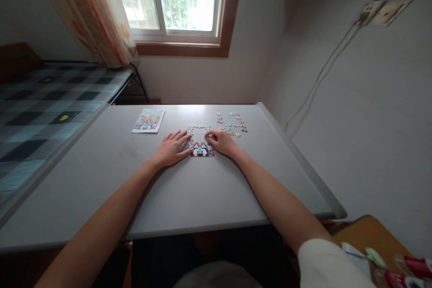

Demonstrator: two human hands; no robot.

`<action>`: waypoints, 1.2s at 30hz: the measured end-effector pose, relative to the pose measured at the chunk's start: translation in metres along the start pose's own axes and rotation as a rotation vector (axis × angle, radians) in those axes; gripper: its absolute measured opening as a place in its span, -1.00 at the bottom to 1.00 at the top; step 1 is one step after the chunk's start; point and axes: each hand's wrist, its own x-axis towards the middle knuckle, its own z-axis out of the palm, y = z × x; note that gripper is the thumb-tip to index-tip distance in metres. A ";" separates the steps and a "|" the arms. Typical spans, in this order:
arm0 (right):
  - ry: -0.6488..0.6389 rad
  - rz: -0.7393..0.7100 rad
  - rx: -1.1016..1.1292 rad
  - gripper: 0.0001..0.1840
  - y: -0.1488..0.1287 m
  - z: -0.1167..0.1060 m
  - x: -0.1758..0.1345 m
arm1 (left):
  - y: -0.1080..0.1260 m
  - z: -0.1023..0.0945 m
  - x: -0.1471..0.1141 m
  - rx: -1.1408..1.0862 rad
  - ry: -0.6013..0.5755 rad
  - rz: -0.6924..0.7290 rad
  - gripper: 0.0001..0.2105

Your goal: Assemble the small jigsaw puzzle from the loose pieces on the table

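A partly joined jigsaw puzzle (201, 150) lies on the table, its border closed round a bare middle and a blue cartoon dog face along the bottom. My left hand (173, 147) rests flat with fingers spread, its fingertips touching the puzzle's left edge. At the right edge, my right hand (220, 140) has its thumb and forefinger pinched together over the border; whatever is between them is too small to make out. Loose puzzle pieces (232, 125) are scattered just beyond the right hand. A printed picture sheet (148, 121) lies to the left, beyond my left hand.
The pale table (195, 202) has raised side edges. A bed with a checked cover (67, 94) stands at the left, a window (182, 0) behind. On the right wall, a cable hangs from a socket (374, 12). A wooden stool (367, 234) holds small items at lower right.
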 end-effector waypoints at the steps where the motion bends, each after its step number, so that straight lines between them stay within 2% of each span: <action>1: -0.001 -0.001 -0.001 -0.74 0.000 0.000 0.000 | 0.000 0.000 0.000 0.001 0.001 0.001 -0.43; 36: 0.003 0.009 0.003 -0.76 -0.001 0.000 0.000 | 0.001 0.000 0.000 0.014 -0.009 -0.004 -0.42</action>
